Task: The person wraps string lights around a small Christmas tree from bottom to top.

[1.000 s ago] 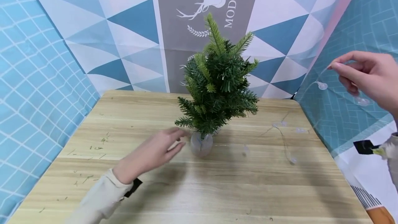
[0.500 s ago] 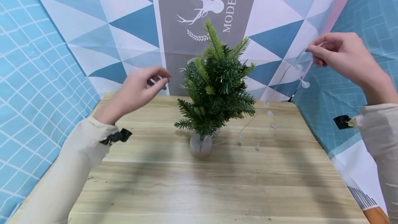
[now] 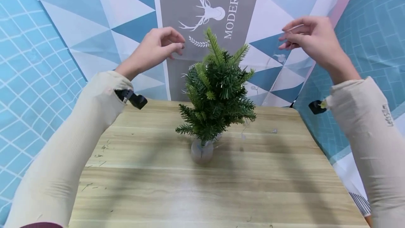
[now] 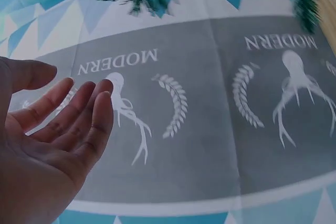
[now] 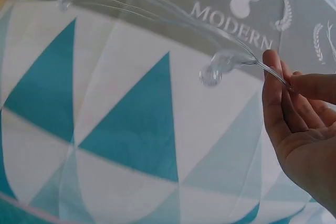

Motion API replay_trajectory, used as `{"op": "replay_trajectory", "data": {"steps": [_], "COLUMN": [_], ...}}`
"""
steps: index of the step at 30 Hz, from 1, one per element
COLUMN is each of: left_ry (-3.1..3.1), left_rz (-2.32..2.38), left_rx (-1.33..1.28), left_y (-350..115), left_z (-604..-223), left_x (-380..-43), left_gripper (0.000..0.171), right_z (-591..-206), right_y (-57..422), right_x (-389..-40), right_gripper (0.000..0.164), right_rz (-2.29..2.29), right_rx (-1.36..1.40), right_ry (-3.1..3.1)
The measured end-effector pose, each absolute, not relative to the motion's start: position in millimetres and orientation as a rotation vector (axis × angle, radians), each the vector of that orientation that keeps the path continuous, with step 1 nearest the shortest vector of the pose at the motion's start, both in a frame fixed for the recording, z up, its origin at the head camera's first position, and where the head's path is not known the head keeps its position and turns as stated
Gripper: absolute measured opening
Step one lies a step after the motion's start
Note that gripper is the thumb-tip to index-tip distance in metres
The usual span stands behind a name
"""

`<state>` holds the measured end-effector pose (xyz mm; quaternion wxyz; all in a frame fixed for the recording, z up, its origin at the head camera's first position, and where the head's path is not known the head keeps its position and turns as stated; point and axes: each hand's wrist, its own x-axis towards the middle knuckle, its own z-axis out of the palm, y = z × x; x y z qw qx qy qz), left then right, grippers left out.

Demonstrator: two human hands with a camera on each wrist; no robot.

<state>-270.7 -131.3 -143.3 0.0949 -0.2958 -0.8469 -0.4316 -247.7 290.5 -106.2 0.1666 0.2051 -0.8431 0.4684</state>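
Observation:
A small artificial Christmas tree [image 3: 218,94] stands upright on the table in the head view, its round pale base [image 3: 201,151] beneath it. To the upper right of the tree is my right hand [image 3: 313,41], pinching the wire of a clear string light [image 5: 212,74] between thumb and fingertips. Thin wire with clear bulbs runs from these fingers toward the table; part of it is too faint to follow. My left hand [image 3: 158,46] hovers at the upper left of the treetop. In the left wrist view, its loosely bent fingers [image 4: 94,129] hold nothing.
Patterned cloth [image 3: 126,20] hangs behind the wooden table [image 3: 221,192], and blue tiled sheets [image 3: 34,55] stand at both sides. Green needle scraps [image 3: 104,147] lie at the table's left. A small clear bulb [image 3: 274,130] is right of the tree.
My right hand has moved left and up toward the treetop with the string light, trailing its wire off the table. The left hand has risen from beside the base to the treetop's left.

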Motion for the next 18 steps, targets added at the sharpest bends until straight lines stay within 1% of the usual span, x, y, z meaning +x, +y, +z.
{"op": "replay_trajectory", "data": {"steps": [8,11,18], "left_ry": [-2.541,-2.539,-2.483], "left_rz": [-1.6,-1.697,-1.937], "left_rx": [-0.93,-0.99,-1.152], "left_y": [-107,-97,-76], "left_z": [-117,-110,-96], "left_x": [-289,-292,-298], "left_gripper": [0.04,0.043,0.045], "right_z": [-88,-84,-70], "right_y": [249,234,205], "right_x": [-270,-273,-275], "right_gripper": [0.033,0.036,0.04], "right_rz": [1.718,1.89,2.105], "right_rx": [0.777,0.85,1.05], "right_ry": [-2.37,-2.34,-2.301]}}
